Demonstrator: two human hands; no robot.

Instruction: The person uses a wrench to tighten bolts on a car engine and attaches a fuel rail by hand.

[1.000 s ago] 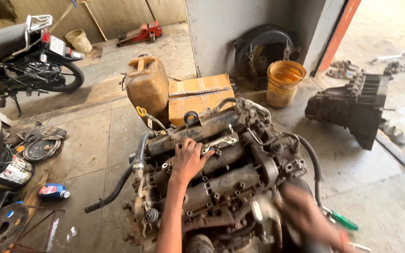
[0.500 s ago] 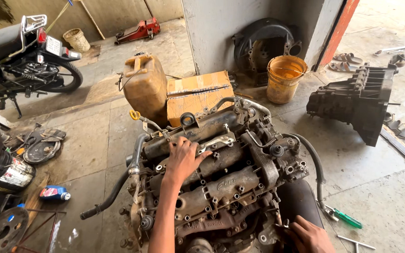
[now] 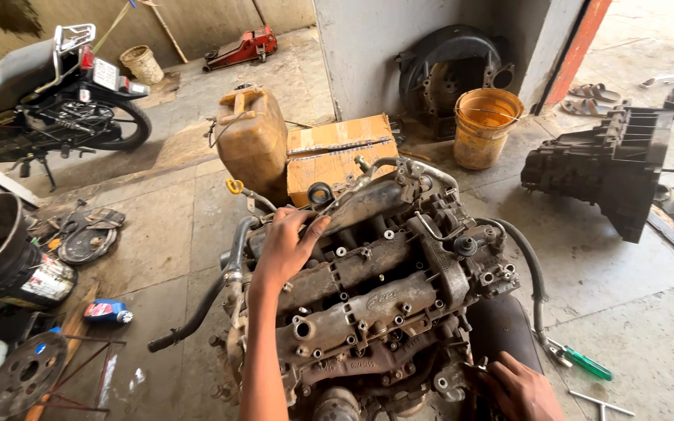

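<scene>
Left hand (image 3: pixel 286 249) still pressed flat, grip wide, on engine (image 3: pixel 384 296); right hand (image 3: pixel 520 386) now lowered to its lower corner, grip unclear

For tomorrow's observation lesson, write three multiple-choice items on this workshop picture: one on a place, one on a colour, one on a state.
1. Where does the left hand rest?
A. on top of the engine
B. on the motorcycle seat
C. inside the bucket

2. What colour is the handle of the screwdriver on the floor beside the engine?
A. red
B. green
C. white

3. How does the yellowish jerrycan stand?
A. lying flat on its side
B. hanging from the wall
C. upright, next to the cardboard box

Answers:
1. A, the palm and fingers lie spread on the engine's upper cover.
2. B, the handle is plainly green against the grey concrete.
3. C, its handle and neck point up, and the box sits right beside it.
</scene>
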